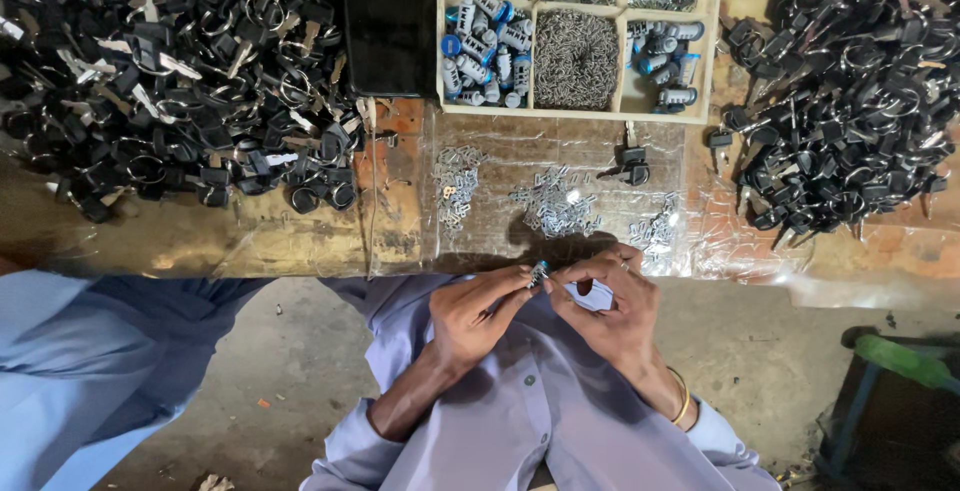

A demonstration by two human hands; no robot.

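Both hands meet just off the near edge of the plastic-covered wooden bench (300, 241), the left hand (478, 313) and right hand (612, 303) pinching shut on one small silver-blue lock cylinder (539, 272), likely steadying it for fitting the tiny loose metal pieces (555, 203) nearby.

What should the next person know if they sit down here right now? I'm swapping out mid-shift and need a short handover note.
Left hand and right hand: both pinch one small lock cylinder between the fingertips, above the lap at the bench edge.
Bench: three small heaps of metal bits just ahead of the hands; wooden tray behind them with more cylinders and pins.
Key piles lie left and right.
Done: cannot tell how many are finished.
Left: the cylinder in hand looks unfinished; plenty of stock remains.
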